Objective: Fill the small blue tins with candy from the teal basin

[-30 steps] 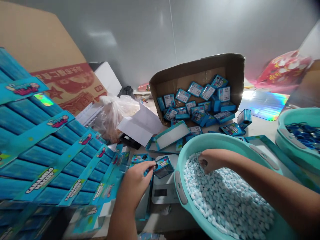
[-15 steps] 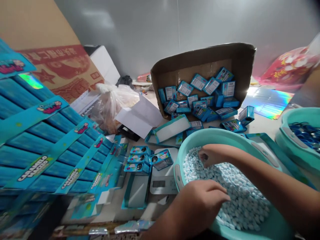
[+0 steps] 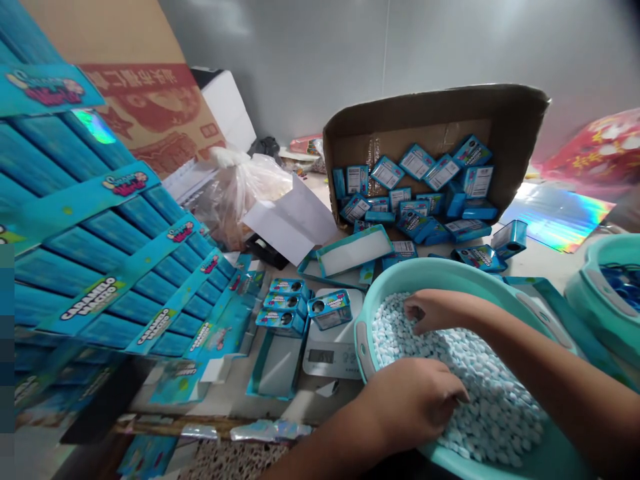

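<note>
A turquoise tub (image 3: 400, 272) holds a mass of small pale blue and white candies (image 3: 480, 360). My right hand (image 3: 435, 310) is inside it, low over the candies near the far left wall, fingers curled. My left hand (image 3: 415, 403) reaches over the near left rim with its fingers bent and pressed together. What either hand holds, if anything, is hidden. Left of the tub, a small blue box (image 3: 331, 310) with a round hole in its end rests on a white digital scale (image 3: 333, 353). Several similar boxes (image 3: 285, 307) are stacked beside it on a shallow blue tray (image 3: 275, 367).
A brown carton (image 3: 435, 107) lies open behind the tub with several small blue boxes inside. Tall stacked blue display trays (image 3: 90, 260) stand at left. A second turquoise tub (image 3: 595, 267) with dark blue pieces is at right. A knotted plastic bag (image 3: 240, 200) sits at back left.
The view has swung slightly left, so things sit further right in the picture. Both hands stay at almost the same places over the tub, fingers still curled.
</note>
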`<state>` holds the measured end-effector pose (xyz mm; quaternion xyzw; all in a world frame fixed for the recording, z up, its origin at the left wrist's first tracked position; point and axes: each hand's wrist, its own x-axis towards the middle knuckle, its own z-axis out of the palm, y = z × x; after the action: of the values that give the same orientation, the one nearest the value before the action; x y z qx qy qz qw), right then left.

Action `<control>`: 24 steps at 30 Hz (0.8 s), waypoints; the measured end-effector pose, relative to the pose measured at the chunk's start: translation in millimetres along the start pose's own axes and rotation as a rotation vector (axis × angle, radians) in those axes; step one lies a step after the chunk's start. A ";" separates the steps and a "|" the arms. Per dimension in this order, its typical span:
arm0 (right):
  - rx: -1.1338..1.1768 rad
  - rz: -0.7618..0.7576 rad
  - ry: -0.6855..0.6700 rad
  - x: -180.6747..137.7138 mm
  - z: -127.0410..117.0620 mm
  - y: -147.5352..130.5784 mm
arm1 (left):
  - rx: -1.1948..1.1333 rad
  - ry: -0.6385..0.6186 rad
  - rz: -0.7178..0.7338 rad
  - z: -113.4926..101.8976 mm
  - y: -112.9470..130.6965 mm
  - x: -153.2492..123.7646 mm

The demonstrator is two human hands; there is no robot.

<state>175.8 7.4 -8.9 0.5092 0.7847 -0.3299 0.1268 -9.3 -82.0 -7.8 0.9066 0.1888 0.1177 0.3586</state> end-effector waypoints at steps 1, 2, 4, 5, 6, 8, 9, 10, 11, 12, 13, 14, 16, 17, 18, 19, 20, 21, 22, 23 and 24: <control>0.002 0.001 0.002 0.0 0.4 0.3 | -0.006 -0.008 -0.003 -1.1 0.3 0.4; 0.002 0.004 0.002 0.0 0.9 0.5 | -0.009 -0.014 -0.007 -1.9 0.4 0.6; -0.001 0.004 0.004 0.6 2.0 1.2 | -0.013 -0.019 -0.014 -1.9 0.6 1.1; -0.002 -0.002 0.005 1.0 2.6 1.8 | -0.013 -0.018 -0.015 -1.1 0.6 1.5; -0.002 -0.009 0.008 1.6 3.3 2.5 | -0.012 -0.011 -0.013 0.4 0.6 1.8; 0.001 -0.021 0.018 2.7 4.7 4.3 | -0.012 0.025 0.009 3.7 0.4 2.1; 0.001 -0.025 0.022 3.1 5.4 5.2 | -0.013 0.059 0.033 4.6 0.0 1.5; 0.001 -0.028 0.025 3.4 5.9 6.0 | -0.007 0.110 0.055 4.0 -0.5 -0.1; 0.000 -0.030 0.025 3.6 6.3 6.7 | 0.009 0.177 0.072 1.4 -1.4 -3.2; -0.001 -0.030 0.025 3.6 6.5 7.1 | 0.036 0.257 0.077 -3.9 -2.6 -8.1; -0.002 -0.029 0.022 3.4 6.4 7.2 | 0.071 0.347 0.070 -11.9 -4.3 -15.0; -0.003 -0.025 0.018 3.3 6.2 7.1 | 0.117 0.443 0.038 -22.4 -6.3 -23.8; -0.004 -0.009 0.010 3.5 5.6 6.4 | 0.197 0.618 -0.049 -48.9 -11.0 -46.0; -0.004 0.002 0.007 3.9 5.3 5.9 | 0.247 0.688 -0.140 -63.0 -13.5 -58.0; -0.005 0.014 0.004 4.6 5.0 5.3 | 0.329 0.732 -0.208 -76.3 -16.1 -69.4; -0.005 0.025 0.002 5.4 5.0 4.9 | 0.406 0.743 -0.271 -88.1 -18.6 -79.5; -0.005 0.035 -0.001 6.2 5.0 4.4 | 0.464 0.735 -0.324 -97.7 -21.2 -87.6; -0.003 0.043 -0.003 6.8 5.0 4.1 | 0.506 0.713 -0.357 -104.7 -23.8 -93.3; -0.002 0.049 -0.004 7.2 5.1 3.8 | 0.531 0.685 -0.380 -109.3 -26.5 -96.6; -0.002 0.054 -0.004 7.3 5.2 3.6 | 0.541 0.660 -0.393 -111.6 -29.3 -97.6; -0.001 0.058 -0.003 7.1 5.2 3.5 | 0.542 0.638 -0.398 -112.2 -32.2 -96.8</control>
<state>175.0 10.1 -17.9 0.5311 0.7697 -0.3265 0.1378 -144.0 -33.6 42.5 0.8322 0.4840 0.2662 0.0481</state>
